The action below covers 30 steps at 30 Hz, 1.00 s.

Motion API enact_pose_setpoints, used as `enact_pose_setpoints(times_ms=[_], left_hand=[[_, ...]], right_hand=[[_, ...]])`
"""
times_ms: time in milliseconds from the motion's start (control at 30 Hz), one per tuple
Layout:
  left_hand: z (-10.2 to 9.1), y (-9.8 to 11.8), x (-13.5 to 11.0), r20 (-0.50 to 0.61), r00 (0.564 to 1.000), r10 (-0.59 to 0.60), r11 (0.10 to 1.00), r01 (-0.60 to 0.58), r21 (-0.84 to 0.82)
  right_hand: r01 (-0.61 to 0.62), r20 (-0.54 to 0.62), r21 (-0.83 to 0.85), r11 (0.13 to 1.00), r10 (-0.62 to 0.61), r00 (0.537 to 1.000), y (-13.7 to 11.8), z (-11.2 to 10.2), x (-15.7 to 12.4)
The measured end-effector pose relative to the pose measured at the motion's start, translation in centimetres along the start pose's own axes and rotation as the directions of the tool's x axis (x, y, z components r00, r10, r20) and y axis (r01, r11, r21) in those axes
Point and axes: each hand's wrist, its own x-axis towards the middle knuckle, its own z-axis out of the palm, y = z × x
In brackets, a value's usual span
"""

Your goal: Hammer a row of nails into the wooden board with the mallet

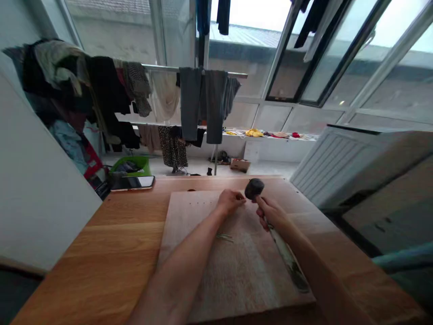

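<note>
My right hand [273, 214] grips the handle of a mallet with a black rounded head [254, 188], raised just above a pale wooden board [237, 266]. My left hand [231, 200] rests on the board beside the mallet head, fingertips pinched on something too small to make out. The mallet's long handle [287, 257] runs back along my right forearm. A thin greenish sliver [223, 236] lies on the board under my left forearm. Small dark dots [198, 203] mark the board's far left part.
The board lies on a brown wooden table [111, 253]. A phone [133, 182] sits at the table's far left edge, a green basket [130, 165] behind it. A drying rack hung with clothes [199, 104] stands by the windows. A white panel [34, 198] leans at left.
</note>
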Motion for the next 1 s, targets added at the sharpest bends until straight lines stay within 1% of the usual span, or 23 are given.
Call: enact_pose_setpoints(times_ms=[167,333,500,600,667,700,767,867,900,933,967,1000], left_hand=[[0.0,-0.1,0.0,0.001,1.000,0.015,1.000,-0.015,-0.003],[0.2,-0.4,0.1,0.011,1.000,0.028,1.000,-0.028,-0.004],[0.5,-0.9,0.2,-0.013,0.999,0.036,0.999,-0.036,0.015],[0.6,-0.9,0.2,-0.015,0.999,0.039,0.999,-0.039,-0.009],[0.1,-0.4,0.3,0.007,1.000,0.012,1.000,-0.012,-0.027],[-0.4,-0.1,0.2,0.039,0.999,-0.003,1.000,0.004,-0.020],[-2.0,0.6,0.1,0.140,0.990,-0.014,1.000,0.009,0.030],[-5.4,2.0,-0.9,0.327,0.945,0.022,0.992,-0.060,0.107],[-6.5,2.5,-1.4,0.410,0.911,0.038,0.988,-0.097,0.124],[-7.5,3.1,-2.0,0.554,0.830,0.067,0.965,-0.195,0.176],[-8.2,3.6,-2.6,0.642,0.763,0.073,0.935,-0.275,0.222],[-8.7,4.2,-3.2,0.702,0.708,0.071,0.905,-0.341,0.252]], right_hand=[[-0.010,-0.002,0.043,0.999,0.010,1.000,0.4,0.0,-0.2],[0.005,-0.081,0.114,0.993,0.005,0.997,1.2,-0.2,-0.1],[-0.059,-0.079,0.131,0.990,0.070,0.994,2.7,-0.4,0.4],[-0.075,-0.075,0.122,0.990,0.085,0.994,3.3,-0.3,0.5],[-0.077,-0.077,0.118,0.990,0.086,0.993,3.4,-0.2,0.6],[-0.078,-0.079,0.118,0.990,0.087,0.993,3.4,-0.2,0.6],[-0.082,-0.080,0.121,0.989,0.092,0.993,3.2,-0.1,0.5],[-0.090,-0.081,0.129,0.988,0.101,0.992,3.0,0.0,0.4],[-0.093,-0.081,0.131,0.987,0.104,0.991,3.0,0.0,0.4],[-0.095,-0.082,0.133,0.987,0.106,0.991,2.9,0.1,0.3],[-0.097,-0.081,0.136,0.986,0.108,0.991,2.9,0.1,0.2],[-0.099,-0.080,0.138,0.985,0.111,0.991,2.8,0.1,0.2]])
